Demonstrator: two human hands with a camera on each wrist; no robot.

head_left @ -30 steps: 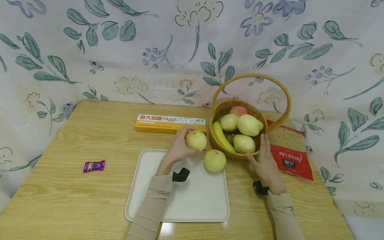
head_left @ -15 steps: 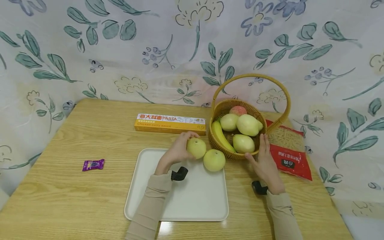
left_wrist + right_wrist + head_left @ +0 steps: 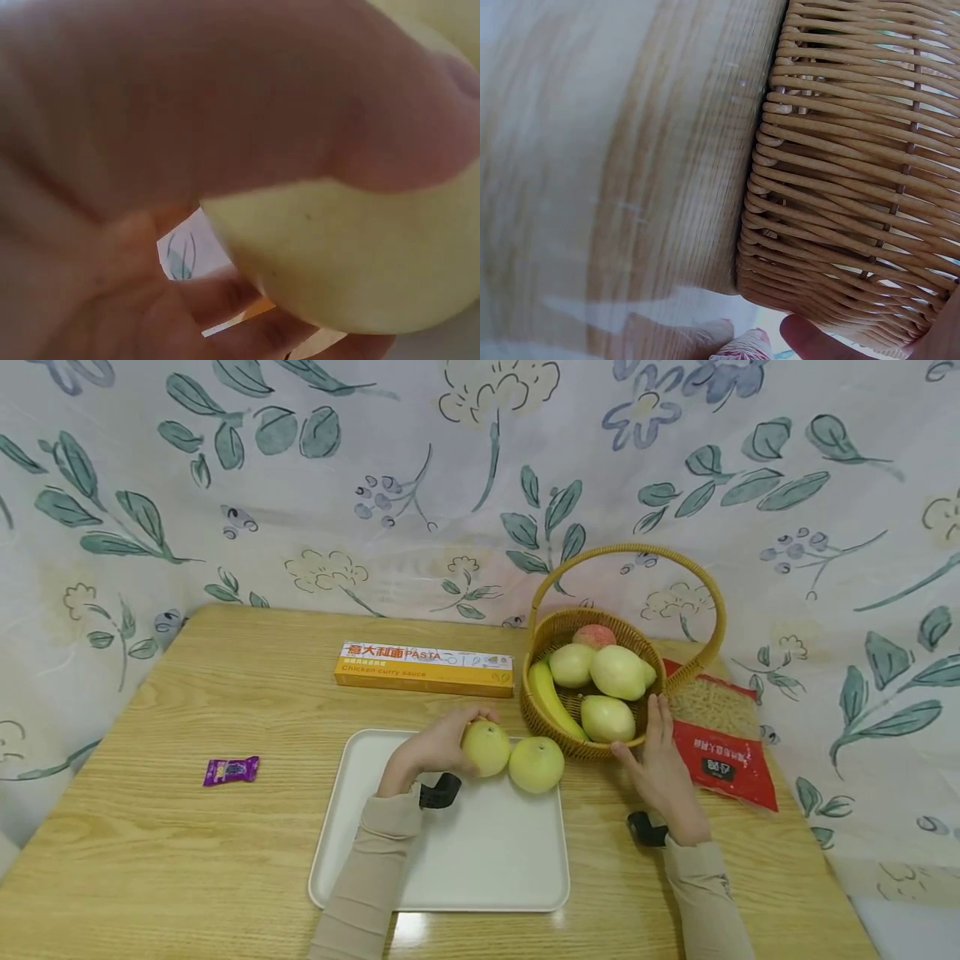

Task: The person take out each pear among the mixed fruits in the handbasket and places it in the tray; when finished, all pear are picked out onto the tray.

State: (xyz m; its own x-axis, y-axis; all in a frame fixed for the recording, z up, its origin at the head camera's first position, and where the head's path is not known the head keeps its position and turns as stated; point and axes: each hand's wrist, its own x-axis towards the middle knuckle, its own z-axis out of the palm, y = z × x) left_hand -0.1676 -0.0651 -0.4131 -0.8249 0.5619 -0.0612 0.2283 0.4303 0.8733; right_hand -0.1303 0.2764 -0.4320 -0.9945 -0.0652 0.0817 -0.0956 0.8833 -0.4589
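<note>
My left hand (image 3: 438,746) holds a round yellow-green fruit (image 3: 486,749) at the back of the white tray (image 3: 480,860). In the left wrist view, thumb and fingers curve round this pale fruit (image 3: 352,255). A second round yellow-green fruit (image 3: 536,765) sits beside it, at the tray's back right corner. My right hand (image 3: 663,777) rests against the wicker basket (image 3: 536,714), fingers straight along its right side and thumb near the front rim. The right wrist view shows the basket's woven wall (image 3: 847,172) up close.
In the basket lie a banana (image 3: 553,697), several pale green fruits (image 3: 609,719) and a reddish one (image 3: 595,636). A pasta box (image 3: 423,668) stands behind the tray. A red pasta bag (image 3: 723,760) lies right of the basket, and a purple wrapped sweet (image 3: 231,771) at left.
My left hand has brought its fruit down and nearer to me, onto the tray's back area beside the other fruit. The right hand has stayed at the basket.
</note>
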